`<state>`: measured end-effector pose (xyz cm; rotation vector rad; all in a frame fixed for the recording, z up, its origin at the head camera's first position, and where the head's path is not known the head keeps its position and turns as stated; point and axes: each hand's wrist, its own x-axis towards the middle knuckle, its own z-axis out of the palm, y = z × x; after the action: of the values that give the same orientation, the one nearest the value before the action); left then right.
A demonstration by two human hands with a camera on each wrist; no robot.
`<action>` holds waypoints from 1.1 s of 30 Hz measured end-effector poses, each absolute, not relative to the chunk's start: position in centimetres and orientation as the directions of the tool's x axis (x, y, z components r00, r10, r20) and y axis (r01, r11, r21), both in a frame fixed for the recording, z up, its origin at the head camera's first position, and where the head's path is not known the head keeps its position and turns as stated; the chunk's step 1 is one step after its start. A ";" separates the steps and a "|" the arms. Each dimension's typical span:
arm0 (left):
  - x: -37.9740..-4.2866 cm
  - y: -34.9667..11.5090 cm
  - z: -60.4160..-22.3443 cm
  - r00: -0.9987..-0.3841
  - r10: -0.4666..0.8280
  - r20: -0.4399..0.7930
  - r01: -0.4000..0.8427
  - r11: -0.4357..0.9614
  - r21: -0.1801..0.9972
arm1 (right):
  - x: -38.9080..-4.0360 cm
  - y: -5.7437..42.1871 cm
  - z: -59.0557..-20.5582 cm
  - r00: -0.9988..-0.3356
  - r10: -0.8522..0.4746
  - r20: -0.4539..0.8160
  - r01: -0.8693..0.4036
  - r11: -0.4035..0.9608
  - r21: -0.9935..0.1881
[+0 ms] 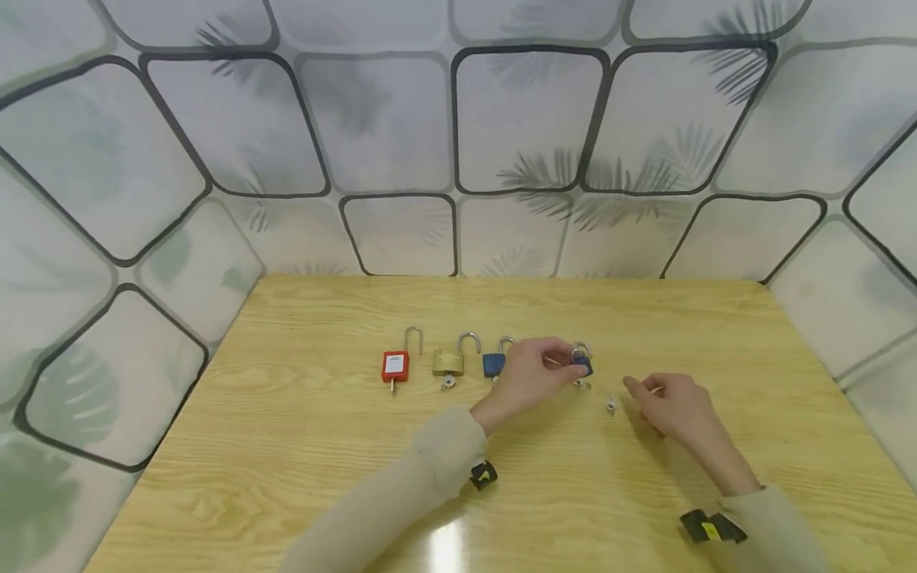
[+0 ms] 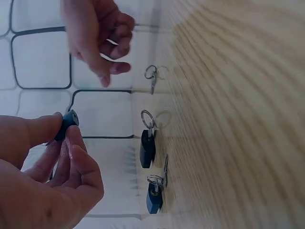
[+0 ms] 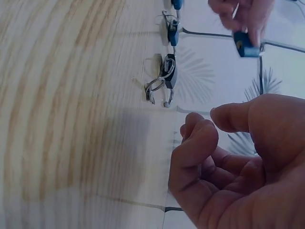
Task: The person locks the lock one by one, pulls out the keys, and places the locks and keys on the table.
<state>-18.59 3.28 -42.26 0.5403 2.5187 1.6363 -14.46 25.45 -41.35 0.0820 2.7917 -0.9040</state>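
Observation:
My left hand (image 1: 532, 370) pinches a small blue padlock (image 1: 582, 363) between thumb and fingers, raised above the table. In the left wrist view the keyhole end of this padlock (image 2: 70, 119) shows at the fingertips. Behind it, mostly covered, lies another padlock with a key (image 1: 582, 383) at its lower end. To the right, my right hand (image 1: 677, 407) holds nothing, its thumb and index finger apart and the other fingers loosely bent. A loose key on a ring (image 1: 611, 405) lies on the table just left of those fingertips.
Left of my left hand, a red padlock (image 1: 395, 365), a brass padlock (image 1: 447, 363) and a blue padlock (image 1: 493, 365) lie in a row, shackles open and keys inserted. The wooden table (image 1: 322, 446) meets a patterned backdrop (image 1: 401, 235) at the back.

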 end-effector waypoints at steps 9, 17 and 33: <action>-20.6 6.6 -42.7 -0.869 0.483 0.111 0.364 0.472 0.803 | -14.5 26.1 -40.3 -0.989 0.014 -0.145 0.097 0.808 -0.581; -21.9 8.4 -43.9 -0.885 0.457 0.092 0.388 0.612 0.690 | -14.4 26.3 -40.1 -0.987 0.019 -0.162 0.113 0.797 -0.593; -22.3 9.7 -45.0 -0.857 0.507 0.096 0.498 0.762 0.414 | -14.6 27.0 -40.0 -0.986 -0.001 -0.169 0.107 0.774 -0.624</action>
<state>-22.32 9.67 -44.99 0.8349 2.9283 0.6788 -14.58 26.97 -40.04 0.0841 2.8063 -1.0017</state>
